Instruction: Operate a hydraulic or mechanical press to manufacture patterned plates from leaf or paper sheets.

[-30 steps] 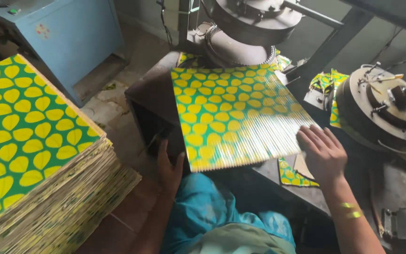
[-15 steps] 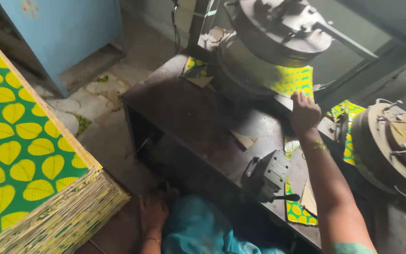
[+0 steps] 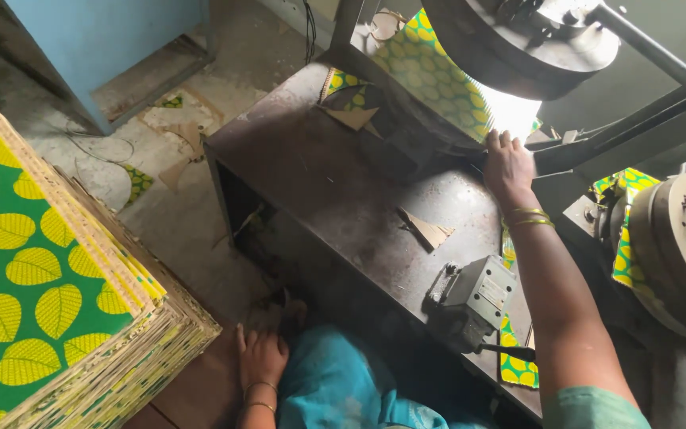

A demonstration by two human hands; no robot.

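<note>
Right hand [image 3: 508,163] presses the leaf-print sheet [image 3: 430,75], mostly hidden beneath the press [image 3: 533,36].

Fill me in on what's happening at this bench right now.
A person sits at a dark metal bench under a round press machine. The right hand rests flat on the edge of a green sheet with yellow leaf print that lies under the press head. The left hand rests low by the knee, holding nothing. A tall stack of the same printed sheets stands on the left, and a small grey switch box sits on the bench's near edge.
</note>
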